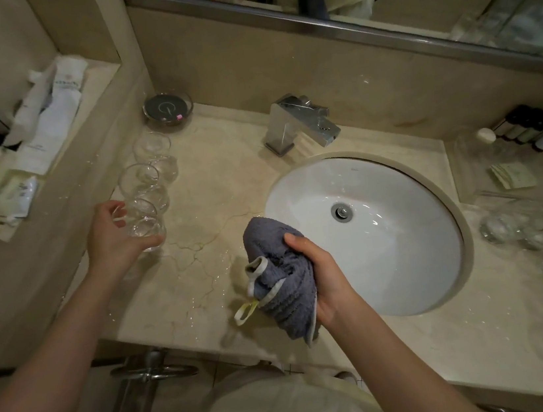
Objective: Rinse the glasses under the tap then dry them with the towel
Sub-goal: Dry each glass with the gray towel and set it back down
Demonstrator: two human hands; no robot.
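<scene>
**Glass in one hand, towel in the other**

The left hand [113, 233] wraps a clear glass [143, 222] at the left of the desk [212, 186] — its fingers [118, 210] curl around the rim and side, clamped on it. Two more glasses [145, 177] stand in a row just behind it, toward a small dark dish [167, 109]. The right hand [320, 275] grips a bunched grey towel [275, 274] at the sink's [408, 257] left rim, fingers closed on the cloth. The tap [300, 122] stands behind the basin. Further glasses [507, 226] lie blurred on the right — the count is unclear.
</scene>
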